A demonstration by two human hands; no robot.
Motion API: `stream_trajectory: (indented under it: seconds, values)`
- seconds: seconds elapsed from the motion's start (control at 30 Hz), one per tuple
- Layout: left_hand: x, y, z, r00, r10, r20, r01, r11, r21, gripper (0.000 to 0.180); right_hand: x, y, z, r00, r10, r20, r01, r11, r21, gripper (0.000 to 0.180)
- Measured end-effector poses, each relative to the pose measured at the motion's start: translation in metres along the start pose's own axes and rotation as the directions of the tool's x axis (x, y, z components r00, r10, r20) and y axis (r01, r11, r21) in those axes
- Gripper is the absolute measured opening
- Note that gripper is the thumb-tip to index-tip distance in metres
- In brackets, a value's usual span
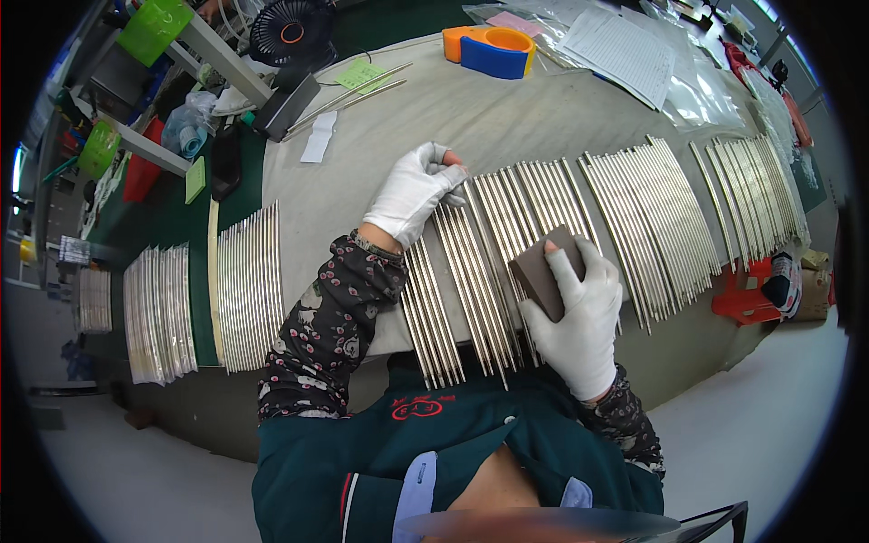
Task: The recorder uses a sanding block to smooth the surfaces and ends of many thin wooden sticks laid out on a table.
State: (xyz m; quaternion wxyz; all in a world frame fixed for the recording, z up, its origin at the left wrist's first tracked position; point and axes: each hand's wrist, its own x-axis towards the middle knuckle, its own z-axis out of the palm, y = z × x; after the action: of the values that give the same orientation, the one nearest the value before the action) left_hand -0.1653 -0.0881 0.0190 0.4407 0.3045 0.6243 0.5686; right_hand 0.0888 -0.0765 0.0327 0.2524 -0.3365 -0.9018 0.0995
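Note:
Slim silvery metal rods (484, 290) lie side by side in front of me, pointing away from my body. My left hand (407, 195), in a white glove with bare fingertips showing, is closed in a pinch at the far end of one metal rod (489, 244). A brown-grey sanding block (541, 276) is gripped in my gloved right hand (581, 321), thumb and fingers around its sides. The block rests over the rods and hides part of them; its underside is out of sight.
More rod bundles (647, 226) lie to the right, others (251, 290) to the left. At the back stand an orange and blue tape dispenser (489, 52), paper sheets (620, 54) and a black fan (291, 34). A red stool (747, 294) is beyond the table's right edge.

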Motion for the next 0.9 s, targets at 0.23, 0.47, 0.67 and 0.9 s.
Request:
stream_trajectory:
  seconds: [0.23,0.47,0.67,0.9]
  values:
    - [-0.005,0.005,0.008,0.992,0.123,-0.019,-0.124,0.992,-0.030,0.016,0.053,-0.025,0.018,0.992,-0.122,0.031,0.121,0.991,0.050,0.061]
    - [0.006,-0.013,0.000,0.937,0.347,-0.043,-0.233,0.713,0.662,0.020,0.042,0.023,0.003,0.997,0.035,-0.064,-0.044,0.988,-0.145,0.054]
    - [0.012,-0.019,0.013,0.855,0.499,0.143,-0.324,0.298,0.898,0.029,0.019,0.015,-0.001,0.995,0.049,0.087,-0.034,0.986,-0.165,0.062]
    - [0.022,-0.009,0.029,0.940,0.339,0.032,-0.147,0.319,0.936,0.038,0.010,0.017,0.002,0.992,0.047,0.120,-0.025,0.983,-0.183,0.062]
